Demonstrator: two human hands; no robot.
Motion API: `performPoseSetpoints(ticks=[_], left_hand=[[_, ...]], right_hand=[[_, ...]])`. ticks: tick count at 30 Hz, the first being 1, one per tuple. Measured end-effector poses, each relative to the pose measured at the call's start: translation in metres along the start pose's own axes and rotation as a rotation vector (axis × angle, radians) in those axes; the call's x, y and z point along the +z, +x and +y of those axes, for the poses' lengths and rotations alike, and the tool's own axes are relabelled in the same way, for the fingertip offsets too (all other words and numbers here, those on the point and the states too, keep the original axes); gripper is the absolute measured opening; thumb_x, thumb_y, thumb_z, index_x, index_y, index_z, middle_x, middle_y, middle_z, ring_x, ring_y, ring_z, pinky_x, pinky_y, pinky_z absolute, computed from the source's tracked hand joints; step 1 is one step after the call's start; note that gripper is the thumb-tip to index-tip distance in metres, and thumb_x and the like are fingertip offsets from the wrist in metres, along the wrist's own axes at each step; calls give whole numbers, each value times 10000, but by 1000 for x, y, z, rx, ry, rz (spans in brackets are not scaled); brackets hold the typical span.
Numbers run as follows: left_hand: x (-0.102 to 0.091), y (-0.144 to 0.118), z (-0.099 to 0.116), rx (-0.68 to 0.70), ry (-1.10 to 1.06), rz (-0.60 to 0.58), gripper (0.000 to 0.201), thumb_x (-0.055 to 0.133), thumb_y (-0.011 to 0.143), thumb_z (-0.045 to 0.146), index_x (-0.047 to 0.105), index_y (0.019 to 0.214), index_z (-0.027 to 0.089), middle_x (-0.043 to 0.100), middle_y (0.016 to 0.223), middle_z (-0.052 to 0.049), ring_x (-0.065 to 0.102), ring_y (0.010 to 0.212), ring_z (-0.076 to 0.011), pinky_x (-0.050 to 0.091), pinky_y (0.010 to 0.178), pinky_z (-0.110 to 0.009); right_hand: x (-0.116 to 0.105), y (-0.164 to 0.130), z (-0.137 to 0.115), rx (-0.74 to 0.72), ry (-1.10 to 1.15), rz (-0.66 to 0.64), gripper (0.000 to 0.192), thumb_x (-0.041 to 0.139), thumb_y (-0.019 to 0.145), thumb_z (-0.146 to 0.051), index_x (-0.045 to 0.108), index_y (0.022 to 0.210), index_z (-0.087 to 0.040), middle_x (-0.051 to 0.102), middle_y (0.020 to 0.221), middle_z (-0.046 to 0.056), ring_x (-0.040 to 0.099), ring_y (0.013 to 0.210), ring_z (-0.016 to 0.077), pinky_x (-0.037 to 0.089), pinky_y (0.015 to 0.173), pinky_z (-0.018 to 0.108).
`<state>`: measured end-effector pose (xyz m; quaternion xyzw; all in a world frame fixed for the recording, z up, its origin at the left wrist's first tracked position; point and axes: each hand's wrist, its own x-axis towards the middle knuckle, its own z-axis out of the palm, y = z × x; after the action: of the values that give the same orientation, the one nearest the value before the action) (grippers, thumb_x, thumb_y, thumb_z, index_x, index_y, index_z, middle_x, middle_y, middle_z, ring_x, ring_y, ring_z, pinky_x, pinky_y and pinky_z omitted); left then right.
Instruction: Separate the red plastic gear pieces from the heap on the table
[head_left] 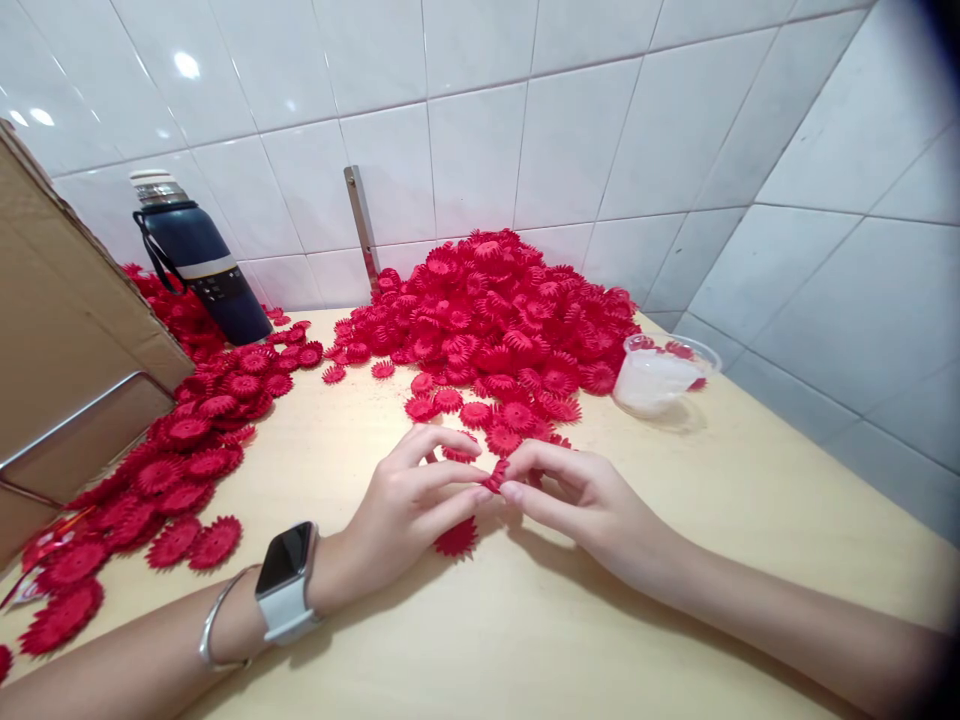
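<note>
Between the fingertips of both hands is a small red paper flower (495, 476) with fringed petals. My left hand (420, 490), with a watch on its wrist, pinches it from the left between thumb and fingers. From the right, my right hand (574, 490) pinches its other side with thumb and index finger. Another red flower piece (457, 538) lies on the table just below the left fingers, partly covered by them. Behind the hands, loose flowers spread forward from a large heap of red paper flowers (495, 310) against the tiled wall.
A dark blue bottle (206, 265) stands at the back left beside a cardboard box (67, 330). More red flowers (180, 470) run along the box. A clear plastic cup (652, 378) with whitish contents stands right of the heap. A metal strip (361, 225) leans on the wall.
</note>
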<state>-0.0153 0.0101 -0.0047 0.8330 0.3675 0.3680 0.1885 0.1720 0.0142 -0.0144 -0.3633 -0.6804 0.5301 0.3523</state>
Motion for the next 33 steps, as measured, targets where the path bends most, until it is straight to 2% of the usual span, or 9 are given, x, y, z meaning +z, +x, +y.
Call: performPoseSetpoints(ticks=[8,13,19,21,24,28,30,33], left_hand=[[1,0,2,12,29,-8,130,553,780,157,665,833,196,552,950,-62,532,900,-173,458,787,-314],[1,2,3,29,31,-42,89,605,742,182,672,799,171,549,945,-71,534,894,-174,458,781,-301],[1,2,4,-2,27,-59,127,547,767,147,671,750,164,548,970,-76,533,919,-178,447,807,-306],[1,3,3,-38,34,-21,137,533,764,117,657,725,162,547,978,-67,533,923,-172,437,820,-303],[1,4,-3,-152,63,110,150,522,746,78,614,661,162,545,965,-47,527,926,-168,420,834,-307],[-1,8,-16,-358,19,256,172,513,755,138,561,591,154,527,940,-48,532,884,-170,455,697,-269],[-2,10,-21,-422,-21,289,185,516,766,184,568,591,152,524,930,-50,529,887,-171,457,664,-255],[-3,12,-22,-429,-85,273,197,520,780,241,595,619,155,521,928,-48,525,896,-169,461,673,-251]], right_hand=[[1,0,-1,-28,-48,22,66,515,798,-193,542,739,-178,547,688,-19,494,655,114,383,598,226],[2,0,-1,-27,-71,3,87,512,783,-172,534,699,-172,541,650,-25,473,596,100,361,551,215],[1,0,0,-12,-103,-20,83,523,747,-133,525,672,-169,536,638,-24,468,604,102,357,552,214],[1,0,0,18,-57,-19,84,517,740,-124,513,668,-168,527,615,-30,459,574,95,352,526,210],[1,1,-1,62,45,34,88,524,726,-136,493,651,-170,505,577,-41,452,527,86,350,495,206],[0,2,1,80,183,85,99,551,710,-181,486,635,-179,547,574,-30,517,538,112,404,533,236],[-1,3,1,83,202,108,93,560,701,-189,491,638,-183,562,573,-23,535,543,126,421,549,252],[-1,2,0,83,152,184,94,575,693,-212,501,643,-184,555,570,-16,536,550,136,424,548,261]])
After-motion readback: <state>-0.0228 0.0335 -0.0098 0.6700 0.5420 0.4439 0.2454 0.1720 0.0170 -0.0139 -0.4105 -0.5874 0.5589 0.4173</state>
